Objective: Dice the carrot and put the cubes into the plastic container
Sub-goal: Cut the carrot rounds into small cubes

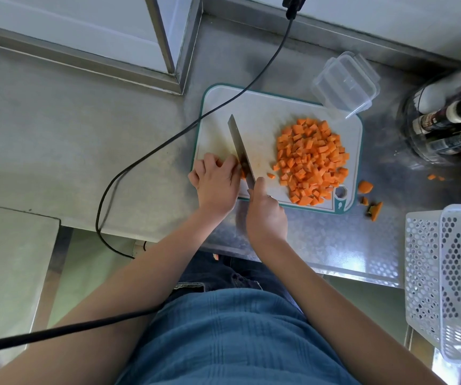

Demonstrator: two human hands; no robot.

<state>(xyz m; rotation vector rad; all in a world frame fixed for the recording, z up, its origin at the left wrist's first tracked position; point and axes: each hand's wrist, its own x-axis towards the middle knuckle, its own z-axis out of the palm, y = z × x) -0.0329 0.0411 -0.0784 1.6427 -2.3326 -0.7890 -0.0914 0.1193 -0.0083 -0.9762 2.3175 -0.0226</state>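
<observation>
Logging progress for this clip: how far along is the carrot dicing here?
Mostly diced: a big pile of carrot cubes lies on the cutting board. In hand: the right hand holds the knife against a last bit of carrot under the left hand. Left: the plastic container holds no cubes, so the whole transfer remains. Scraps lie off the board.
</observation>
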